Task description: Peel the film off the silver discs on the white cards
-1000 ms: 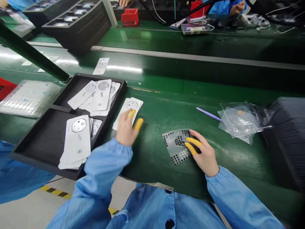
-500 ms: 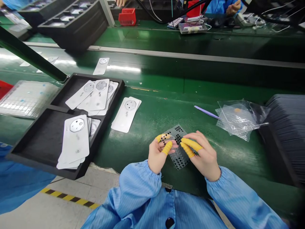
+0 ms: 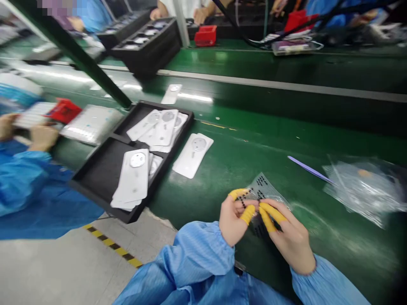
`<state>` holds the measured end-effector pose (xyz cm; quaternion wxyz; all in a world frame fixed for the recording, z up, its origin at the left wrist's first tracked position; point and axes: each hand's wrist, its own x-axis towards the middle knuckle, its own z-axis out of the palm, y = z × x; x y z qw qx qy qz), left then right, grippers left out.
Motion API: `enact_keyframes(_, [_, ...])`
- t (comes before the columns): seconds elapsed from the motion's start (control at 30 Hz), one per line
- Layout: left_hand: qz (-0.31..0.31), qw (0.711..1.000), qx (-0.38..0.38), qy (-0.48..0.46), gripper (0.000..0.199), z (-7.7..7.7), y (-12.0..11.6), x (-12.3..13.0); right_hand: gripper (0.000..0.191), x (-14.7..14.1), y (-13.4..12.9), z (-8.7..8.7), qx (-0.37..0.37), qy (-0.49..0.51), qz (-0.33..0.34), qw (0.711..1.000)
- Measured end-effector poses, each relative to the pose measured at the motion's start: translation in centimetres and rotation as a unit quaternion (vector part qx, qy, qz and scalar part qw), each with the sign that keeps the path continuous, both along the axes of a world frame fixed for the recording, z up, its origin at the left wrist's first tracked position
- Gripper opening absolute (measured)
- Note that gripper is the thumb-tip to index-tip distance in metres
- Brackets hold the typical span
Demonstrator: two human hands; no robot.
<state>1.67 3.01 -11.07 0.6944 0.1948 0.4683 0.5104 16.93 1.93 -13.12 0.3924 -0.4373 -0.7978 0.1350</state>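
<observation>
Clear plastic sheet [image 3: 266, 188] with rows of small black round dots lies tilted above the green bench, partly covered by both hands. My left hand [image 3: 232, 218], with yellow finger cots on thumb and forefinger, is closed on the sheet's left side; some dots show over its fingers. Two yellow-cotted fingers of my right hand [image 3: 288, 235] are pinched together close to the left fingertips, at the middle of the sheet. Whatever sits between them is too small to make out. A pair of white cards [image 3: 188, 159] with round printed emblems lies to the left on the bench.
Left stands a black divided tray [image 3: 95, 169] with several white cards [image 3: 132, 182]. Purple tweezers [image 3: 308, 168] and crumpled clear bags [image 3: 359, 186] lie right. A green post [image 3: 85, 59] slants behind the tray. At far left are a co-worker's hands [image 3: 44, 136] near a red bin [image 3: 65, 111].
The view has swung left, so the bench things sit further right and a co-worker's hands appear. My right fingertips have drawn closer to the left ones over the dotted sheet.
</observation>
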Motion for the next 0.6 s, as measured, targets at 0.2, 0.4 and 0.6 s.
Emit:
enact_keyframes(0.2, [0.021, 1.000, 0.001, -0.013, 0.072, -1.8, 0.2, 1.1, 0.019, 0.1, 1.0, -1.7, -0.019, -0.005, -0.049, 0.999])
enact_keyframes(0.4, [0.019, 0.997, 0.019, 0.073, 0.064, -2.7, 0.3, 1.0, 0.021, -0.3, 1.6, -2.7, 0.025, -0.065, -0.059, 0.996])
enact_keyframes(0.6, [0.014, 1.000, 0.001, 0.010, 0.074, -1.6, 0.5, 0.0, 0.012, -0.8, 1.1, -1.9, 0.007, 0.028, -0.041, 0.999])
